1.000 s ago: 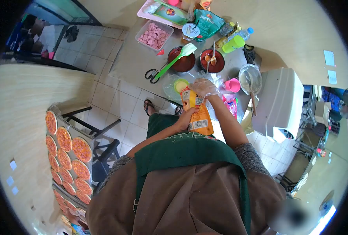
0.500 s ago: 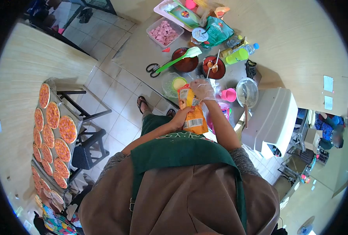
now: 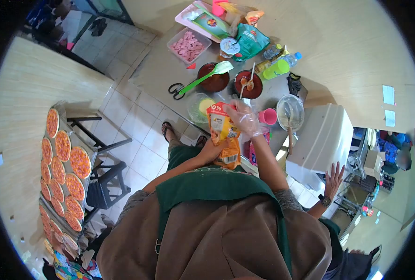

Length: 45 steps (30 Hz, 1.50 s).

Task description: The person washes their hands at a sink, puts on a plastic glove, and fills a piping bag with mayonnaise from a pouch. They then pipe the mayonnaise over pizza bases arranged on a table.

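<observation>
An orange-yellow pouch is held upright in front of the green apron. My left hand is closed round its lower part. At the upper right edge of the pouch, my right hand, in a clear plastic glove, grips with its fingers. Just behind the pouch stands a bowl with a pale yellow-green content beside clear plastic. Two dark bowls of red sauce lie farther back: the left one has a green spatula across it, the right one holds spoons.
Black scissors, a box of pink pieces, a pink cup and a clear bowl stand on the table. Another person's hand is by the white appliance. Pizzas lie on trays at left.
The pouch has bent, its printed top now facing up, and my right hand has shifted on its edge. Another person's open hand with a watch has appeared at the right.
</observation>
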{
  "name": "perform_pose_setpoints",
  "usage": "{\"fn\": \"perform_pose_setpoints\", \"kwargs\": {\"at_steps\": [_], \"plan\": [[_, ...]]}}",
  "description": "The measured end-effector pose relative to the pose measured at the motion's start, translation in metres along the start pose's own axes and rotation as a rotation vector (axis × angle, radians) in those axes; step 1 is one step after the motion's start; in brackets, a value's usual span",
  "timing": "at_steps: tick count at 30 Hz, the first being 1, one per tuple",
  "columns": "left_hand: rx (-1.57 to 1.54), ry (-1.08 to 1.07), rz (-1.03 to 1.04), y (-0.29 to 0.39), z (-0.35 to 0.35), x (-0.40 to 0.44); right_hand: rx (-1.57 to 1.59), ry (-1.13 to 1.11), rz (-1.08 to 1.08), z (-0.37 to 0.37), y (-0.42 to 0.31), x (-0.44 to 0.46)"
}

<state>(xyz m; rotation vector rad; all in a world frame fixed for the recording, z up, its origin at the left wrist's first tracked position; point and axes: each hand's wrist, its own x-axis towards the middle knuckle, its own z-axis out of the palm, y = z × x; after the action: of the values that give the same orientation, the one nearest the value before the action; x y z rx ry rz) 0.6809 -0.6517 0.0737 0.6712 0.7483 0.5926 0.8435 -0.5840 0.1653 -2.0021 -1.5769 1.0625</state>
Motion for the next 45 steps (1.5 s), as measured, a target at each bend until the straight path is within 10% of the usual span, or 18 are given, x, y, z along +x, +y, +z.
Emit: {"fn": "perform_pose_setpoints", "kwargs": {"at_steps": [7,12,23,38,45], "plan": [[0.217,-0.289,0.197,0.060,0.011,0.000,0.441,0.122,-0.167,-0.056,-0.012,-0.070],[0.856,-0.025,0.606,0.104,0.013,0.014,0.574,0.373,-0.198,-0.116,-0.041,-0.096],[0.677,0.223,0.417,0.077,-0.081,-0.027,-0.087,0.698,-0.166,-0.192,0.040,0.003],[0.613,0.500,0.346,0.062,-0.143,-0.061,-0.035,0.829,0.138,-0.157,0.196,0.079],[0.658,0.407,0.289,0.065,-0.149,-0.039,-0.363,0.853,0.219,-0.151,0.129,0.054]]}}
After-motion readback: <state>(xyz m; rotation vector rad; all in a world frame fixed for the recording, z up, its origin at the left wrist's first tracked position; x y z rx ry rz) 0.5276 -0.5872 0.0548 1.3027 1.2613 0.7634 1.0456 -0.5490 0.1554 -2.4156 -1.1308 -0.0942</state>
